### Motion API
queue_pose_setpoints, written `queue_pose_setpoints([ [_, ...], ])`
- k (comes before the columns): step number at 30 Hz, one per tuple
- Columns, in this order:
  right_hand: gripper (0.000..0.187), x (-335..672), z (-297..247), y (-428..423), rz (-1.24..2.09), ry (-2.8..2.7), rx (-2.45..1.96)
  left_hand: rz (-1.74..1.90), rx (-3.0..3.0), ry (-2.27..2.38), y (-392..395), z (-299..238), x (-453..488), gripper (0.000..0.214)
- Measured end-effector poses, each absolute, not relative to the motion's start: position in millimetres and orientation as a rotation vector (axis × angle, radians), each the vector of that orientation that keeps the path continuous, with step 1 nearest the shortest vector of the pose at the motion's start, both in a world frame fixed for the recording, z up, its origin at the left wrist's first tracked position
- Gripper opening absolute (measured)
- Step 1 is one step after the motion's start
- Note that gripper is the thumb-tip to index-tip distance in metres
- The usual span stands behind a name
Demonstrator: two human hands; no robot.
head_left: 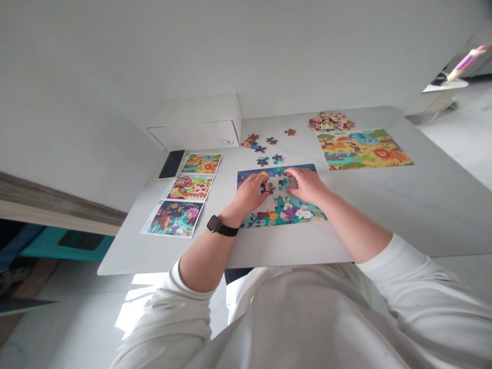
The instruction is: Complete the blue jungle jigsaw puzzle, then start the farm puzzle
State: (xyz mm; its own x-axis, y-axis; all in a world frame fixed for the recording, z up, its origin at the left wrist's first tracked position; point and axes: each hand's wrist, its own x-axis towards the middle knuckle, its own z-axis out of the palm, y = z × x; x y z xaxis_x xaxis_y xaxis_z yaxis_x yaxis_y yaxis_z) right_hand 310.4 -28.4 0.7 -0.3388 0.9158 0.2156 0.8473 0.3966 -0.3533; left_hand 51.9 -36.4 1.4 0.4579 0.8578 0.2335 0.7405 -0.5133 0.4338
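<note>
A partly built jigsaw (282,212) with white rabbits lies on the white table (384,205) in front of me. My left hand (251,192), with a black watch on its wrist, rests on the jigsaw with its fingers curled on a small puzzle piece (267,187). My right hand (305,183) lies beside it, fingers pressing a teal piece (283,183) near the gap in the middle of the picture. Several loose pieces (261,148) lie just beyond the jigsaw.
A finished animal jigsaw (363,148) lies at the right, with a heap of pieces (330,122) behind it. Three picture cards (188,188) lie in a column at the left, beside a black phone (171,164). A white box (200,125) stands against the wall.
</note>
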Motion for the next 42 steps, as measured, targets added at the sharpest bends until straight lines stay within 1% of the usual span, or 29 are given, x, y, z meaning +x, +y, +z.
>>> queue_pose_setpoints([
  [2,0.064,311.2,1.6,-29.3,0.263,-2.279,-1.539,0.595,2.449,1.393,-35.5,0.6,51.9,0.044],
  [6,0.056,312.3,2.3,-29.9,0.269,-2.300,-1.513,0.543,2.486,1.411,-34.3,0.7,52.3,0.042],
  [10,0.052,312.9,3.1,-29.7,0.266,-2.327,-1.478,0.505,2.519,1.432,-34.9,1.4,50.1,0.043],
  [19,0.052,324.5,13.4,-27.9,0.221,-2.336,-1.391,0.552,2.520,1.454,-34.2,-4.0,45.1,0.047],
  [23,0.051,350.0,28.1,-2.4,0.162,-2.286,-1.374,0.548,2.508,1.477,-35.7,-5.0,45.5,0.046],
  [28,0.047,374.1,31.3,52.2,0.117,-2.232,-1.553,0.513,2.507,1.497,-38.8,0.0,47.9,0.044],
  [31,0.045,376.0,23.4,78.7,0.095,-2.225,-1.667,0.488,2.505,1.495,-40.5,4.5,48.2,0.044],
  [36,0.047,370.4,14.1,104.2,0.188,-2.299,-1.817,0.466,2.484,1.508,-42.4,8.4,48.4,0.046],
  [42,0.046,361.4,21.7,126.0,0.157,-2.388,-1.826,0.453,2.423,1.541,-43.8,7.5,50.1,0.046],
])
